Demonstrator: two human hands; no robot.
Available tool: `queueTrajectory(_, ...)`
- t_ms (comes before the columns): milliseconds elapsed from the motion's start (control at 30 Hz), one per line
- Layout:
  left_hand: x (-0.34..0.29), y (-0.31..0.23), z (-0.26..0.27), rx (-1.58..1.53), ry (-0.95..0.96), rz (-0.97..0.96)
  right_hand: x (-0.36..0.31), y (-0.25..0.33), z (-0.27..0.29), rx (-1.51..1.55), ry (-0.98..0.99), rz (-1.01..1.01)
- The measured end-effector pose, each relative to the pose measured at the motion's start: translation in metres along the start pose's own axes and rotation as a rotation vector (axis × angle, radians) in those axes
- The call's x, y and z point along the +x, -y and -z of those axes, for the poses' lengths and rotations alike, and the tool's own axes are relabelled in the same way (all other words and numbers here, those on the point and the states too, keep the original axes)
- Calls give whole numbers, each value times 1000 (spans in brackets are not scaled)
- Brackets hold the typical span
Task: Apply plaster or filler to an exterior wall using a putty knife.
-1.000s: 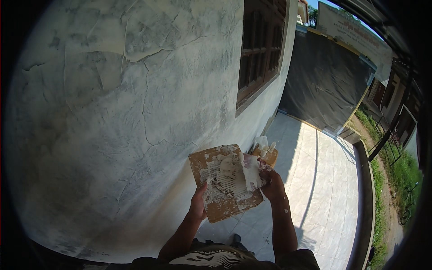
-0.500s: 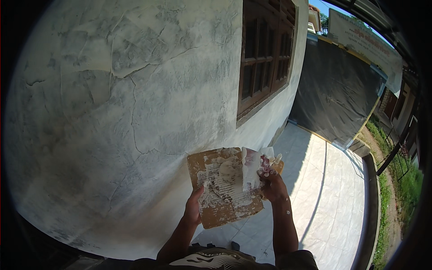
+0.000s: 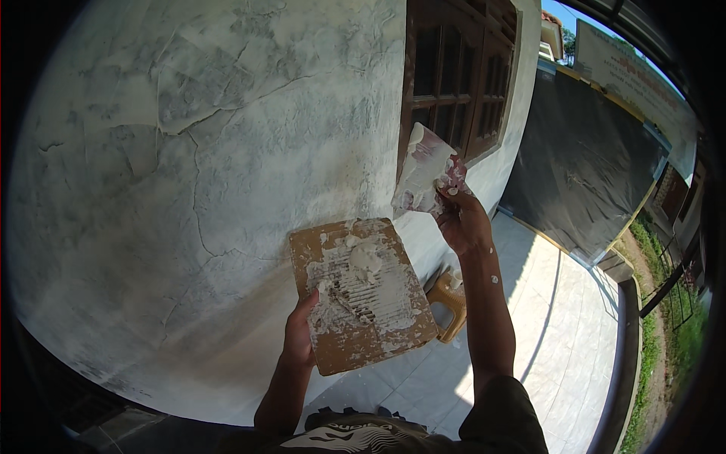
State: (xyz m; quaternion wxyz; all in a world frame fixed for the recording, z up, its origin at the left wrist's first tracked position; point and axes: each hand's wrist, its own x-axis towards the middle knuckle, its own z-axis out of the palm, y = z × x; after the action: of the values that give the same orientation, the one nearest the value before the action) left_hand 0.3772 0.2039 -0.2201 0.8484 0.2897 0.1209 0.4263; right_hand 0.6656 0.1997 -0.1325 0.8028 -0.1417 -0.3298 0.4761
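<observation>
A brown board (image 3: 348,357), likely cardboard with a ribbed torn patch, tilts in front of me, smeared with white putty. My left hand (image 3: 299,337) grips its left edge, the thumb on top. A thicker lump of putty (image 3: 367,259) sits on its upper half. Up and to the right, my right hand (image 3: 463,221) holds a flat putty spreader (image 3: 425,163) by its reddish end. White putty coats the spreader's broad face, which is raised clear of the board in front of the window. Flecks of putty dot my right wrist and forearm.
A cracked, patchily coated white wall (image 3: 257,174) fills the left side. Set into it is a brown wooden window (image 3: 454,83). Below my right arm stands a tan stool (image 3: 452,306) with something whitish on it. Dark sheeting (image 3: 582,151) hangs beyond the pale tiled floor (image 3: 560,303).
My right hand has lifted the spreader off the board, up and to the right toward the window. The board has shifted slightly left, and more of the stool now shows.
</observation>
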Motion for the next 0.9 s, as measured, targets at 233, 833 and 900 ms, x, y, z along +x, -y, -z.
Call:
queueTrajectory(233, 3, 10, 7, -25, -44, -55, 122, 13, -51, -454, -76, 631)
queueTrajectory(833, 3, 7, 8, 102, -159, -51, 153, -55, -47, -1690, -76, 1088)
queueTrajectory(900, 3, 5, 9, 87, -147, -46, 137, -60, -41, -1653, -45, 953)
